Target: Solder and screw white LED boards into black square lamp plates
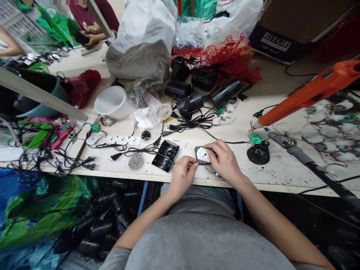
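Both my hands rest at the near edge of the workbench [270,172]. My left hand [182,175] is closed in a pinch at the lower left corner of a small black square part with a white disc [202,154]. My right hand [223,159] curls over the same part from the right, fingers closed on it. A black housing piece [165,154] lies just left of my left hand. A small pile of screws [135,161] sits farther left.
Black lamp housings [194,103] and tangled power cords [197,122] fill the middle. A white bowl [111,102], white discs [123,140] and plastic bags lie left. An orange tool [309,92], a soldering iron [295,152] and a black speaker part [258,153] are right. Another person sits far back left.
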Demonstrator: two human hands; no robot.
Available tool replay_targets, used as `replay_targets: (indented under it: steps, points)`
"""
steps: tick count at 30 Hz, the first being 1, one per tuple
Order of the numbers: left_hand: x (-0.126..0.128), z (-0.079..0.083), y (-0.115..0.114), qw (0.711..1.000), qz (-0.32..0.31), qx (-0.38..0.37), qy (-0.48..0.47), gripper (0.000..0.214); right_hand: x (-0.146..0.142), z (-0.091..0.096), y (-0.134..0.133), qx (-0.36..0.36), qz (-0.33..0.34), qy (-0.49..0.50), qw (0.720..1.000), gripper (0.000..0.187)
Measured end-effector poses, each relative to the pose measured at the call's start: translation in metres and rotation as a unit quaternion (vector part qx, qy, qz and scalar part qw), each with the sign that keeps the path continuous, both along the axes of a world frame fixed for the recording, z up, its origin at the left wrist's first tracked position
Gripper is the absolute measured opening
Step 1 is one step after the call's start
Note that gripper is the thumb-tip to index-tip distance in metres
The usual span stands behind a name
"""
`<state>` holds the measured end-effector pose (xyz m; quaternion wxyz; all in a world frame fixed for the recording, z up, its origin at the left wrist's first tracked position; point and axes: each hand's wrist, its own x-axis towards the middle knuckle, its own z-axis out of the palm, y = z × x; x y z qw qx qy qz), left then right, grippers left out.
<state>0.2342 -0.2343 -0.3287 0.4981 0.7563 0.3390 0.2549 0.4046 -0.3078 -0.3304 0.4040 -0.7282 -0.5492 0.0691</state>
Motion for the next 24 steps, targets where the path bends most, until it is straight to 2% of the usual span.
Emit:
replay_targets:
  steps: [5, 8, 11, 17, 20, 22, 24]
  points:
    - [0.002, 0.0, 0.002, 1.0, 0.018, -0.014, -0.003, 0.012, 0.002, -0.007, -0.001, 0.029, 0.01, -0.063, 0.998, 0.02]
    - [0.003, 0.002, 0.003, 0.998, 0.025, -0.051, -0.013, 0.015, 0.001, -0.005, -0.004, 0.049, 0.003, -0.079, 0.996, 0.019]
    - [0.003, 0.005, 0.003, 0.993, 0.024, -0.109, -0.028, 0.019, 0.0, 0.005, -0.007, 0.063, 0.008, -0.052, 0.997, 0.018]
    - [0.001, 0.015, 0.006, 0.975, 0.001, -0.218, -0.041, 0.033, -0.005, 0.019, -0.013, 0.058, 0.097, 0.042, 0.993, 0.01]
    - [-0.001, 0.018, 0.007, 0.972, -0.008, -0.231, -0.042, 0.041, -0.007, 0.018, -0.011, 0.061, 0.1, 0.061, 0.991, 0.008]
    - [-0.002, 0.019, 0.007, 0.974, -0.01, -0.222, -0.043, 0.044, -0.009, 0.019, -0.01, 0.057, 0.103, 0.071, 0.991, 0.003]
    - [-0.002, 0.019, 0.006, 0.978, -0.012, -0.204, -0.049, 0.045, -0.01, 0.02, -0.009, 0.05, 0.109, 0.072, 0.99, 0.007]
